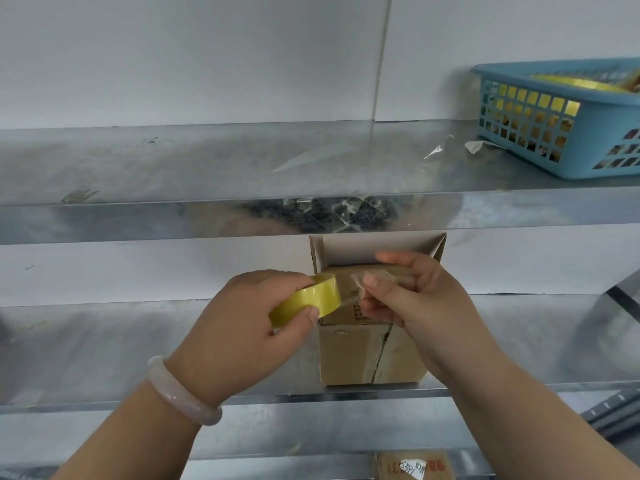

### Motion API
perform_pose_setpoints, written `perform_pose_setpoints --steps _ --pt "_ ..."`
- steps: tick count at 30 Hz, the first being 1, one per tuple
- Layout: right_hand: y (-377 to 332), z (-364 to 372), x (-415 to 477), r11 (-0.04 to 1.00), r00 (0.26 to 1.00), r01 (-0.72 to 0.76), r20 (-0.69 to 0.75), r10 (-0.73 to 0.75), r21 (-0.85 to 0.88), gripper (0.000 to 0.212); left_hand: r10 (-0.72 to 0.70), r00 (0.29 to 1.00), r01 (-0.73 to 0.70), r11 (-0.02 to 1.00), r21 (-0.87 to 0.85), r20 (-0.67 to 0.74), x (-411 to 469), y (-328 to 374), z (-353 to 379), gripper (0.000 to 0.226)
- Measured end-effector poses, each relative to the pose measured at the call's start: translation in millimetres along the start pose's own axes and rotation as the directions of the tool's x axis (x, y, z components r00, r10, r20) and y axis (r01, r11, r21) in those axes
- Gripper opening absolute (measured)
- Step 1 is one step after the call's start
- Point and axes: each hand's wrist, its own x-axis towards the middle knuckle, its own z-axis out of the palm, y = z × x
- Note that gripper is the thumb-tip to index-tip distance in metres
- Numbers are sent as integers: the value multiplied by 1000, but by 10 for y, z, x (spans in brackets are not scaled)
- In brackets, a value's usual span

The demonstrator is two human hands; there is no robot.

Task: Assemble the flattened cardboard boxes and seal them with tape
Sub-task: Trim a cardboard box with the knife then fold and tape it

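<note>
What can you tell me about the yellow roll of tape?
The tape roll is a yellowish, see-through ring, tilted on its side in front of the cardboard box. The left hand grips it, thumb below and fingers over the top. A clear strip is pulled off toward the right hand, which pinches its loose end.

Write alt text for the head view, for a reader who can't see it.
Left hand grips a yellow tape roll while the right hand pulls its clear free end over a small cardboard box standing on a metal shelf. A blue basket sits on the shelf above, at right.
</note>
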Motion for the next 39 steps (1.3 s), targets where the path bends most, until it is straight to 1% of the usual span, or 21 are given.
perform_pose_setpoints --steps 1,4,7,9,11,12,14,16,17,21,22,24,26,27,29,30,32,35,36,39 --pt "2 -17 4 1000 1000 5 -9 -5 -23 21 5 1000 -5 999 32 -1 -4 14 3 34" --pt "-4 -90 -9 992 999 42 -1 -42 -123 4 -17 999 19 996 89 -28 -21 23 11 38" --pt "16 -148 -28 982 998 64 4 -64 -177 13 -22 998 27 996 90 -53 -38 17 42 38" --pt "22 -165 -41 982 997 71 32 -67 -173 19 -7 997 18 990 138 -81 -33 13 64 39" --pt "27 -198 -50 989 996 81 32 -78 -125 23 -7 992 39 967 250 -127 -27 -3 51 45" --pt "29 -227 -53 991 996 90 26 -88 -101 23 -22 988 68 950 306 -151 -27 -8 26 49" --pt "17 -290 -68 991 994 106 16 -106 -79 21 -35 983 96 935 340 -179 -34 -36 -15 54" --pt "9 -353 -77 992 994 109 -3 -109 -70 20 -1 983 58 952 300 -186 -64 -93 -11 54" --pt "5 -385 -78 993 994 104 -16 -105 -64 20 7 984 39 967 252 -179 -79 -116 3 53" --pt "21 -533 -93 988 993 97 -59 -105 -120 21 45 991 -36 997 69 -126 -127 -165 97 33" --pt "43 -577 -104 988 991 91 -85 -102 -125 19 48 991 -45 999 27 -122 -145 -180 125 31" --pt "92 -667 -135 988 987 75 -132 -93 -137 13 33 994 -34 999 -11 -105 -172 -214 174 35" --pt "120 -739 -167 984 987 59 -140 -83 -171 8 18 995 -14 999 48 -99 -176 -240 205 38" --pt "131 -775 -177 983 985 52 -151 -79 -173 7 24 992 -9 992 126 -121 -171 -251 215 40" --pt "149 -850 -181 983 981 36 -180 -69 -179 9 59 980 5 947 320 -192 -156 -278 235 52" --pt "155 -885 -176 982 980 27 -187 -63 -189 11 80 973 9 924 381 -217 -146 -292 250 58" --pt "168 -958 -152 980 980 5 -195 -45 -201 14 103 970 -4 913 407 -221 -146 -317 283 60" --pt "200 -1062 -110 978 978 -16 -205 -28 -209 18 114 974 -45 943 329 -194 -140 -377 317 46" --pt "213 -1089 -101 977 979 -21 -201 -22 -213 19 123 974 -54 943 329 -192 -130 -399 327 43" --pt "273 -1148 -76 975 979 -54 -204 9 -215 17 137 972 -42 901 432 -191 -103 -445 401 48"
